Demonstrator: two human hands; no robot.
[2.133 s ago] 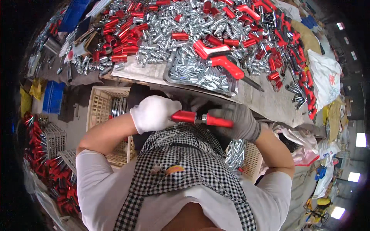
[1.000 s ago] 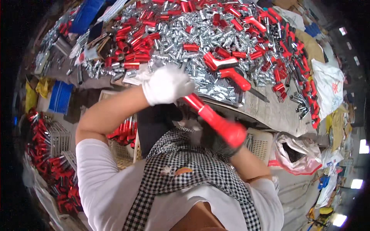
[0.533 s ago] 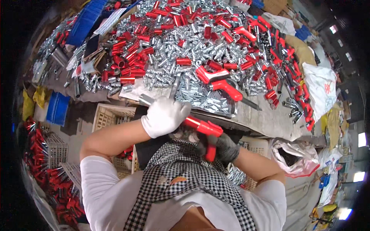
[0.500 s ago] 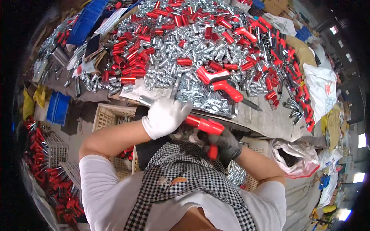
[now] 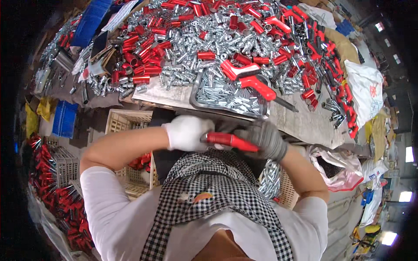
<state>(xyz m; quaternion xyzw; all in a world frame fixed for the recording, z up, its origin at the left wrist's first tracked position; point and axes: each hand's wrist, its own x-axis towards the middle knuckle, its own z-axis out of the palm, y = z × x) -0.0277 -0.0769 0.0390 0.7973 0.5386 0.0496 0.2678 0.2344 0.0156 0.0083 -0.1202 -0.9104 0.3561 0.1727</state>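
At my waist, in front of the table edge, a red pistol-shaped tool (image 5: 231, 140) lies nearly level between my hands. My right hand (image 5: 266, 140), in a grey glove, is wrapped round its right end. My left hand (image 5: 190, 132), in a white glove, is closed at the tool's left end, its fingers blurred and partly hidden. Just beyond my hands, a metal tray (image 5: 194, 98) holds many small silver pins (image 5: 226, 96). Two more red pistol-shaped pieces, one a white-and-red handle (image 5: 238, 70) and one with a dark rod (image 5: 259, 88), lie over the tray's far right side.
A big heap of silver fittings (image 5: 209, 41) and red tubes (image 5: 141, 69) covers the table. Cream crates (image 5: 116, 126) stand below at left. Red-handled parts (image 5: 78, 209) pile up at far left. A white sack (image 5: 365, 93) and an open bag (image 5: 344, 182) are at right.
The red tool has turned flatter and come level between my hands. My left hand has shifted slightly closer to my body, off the tray's edge; my right hand has risen.
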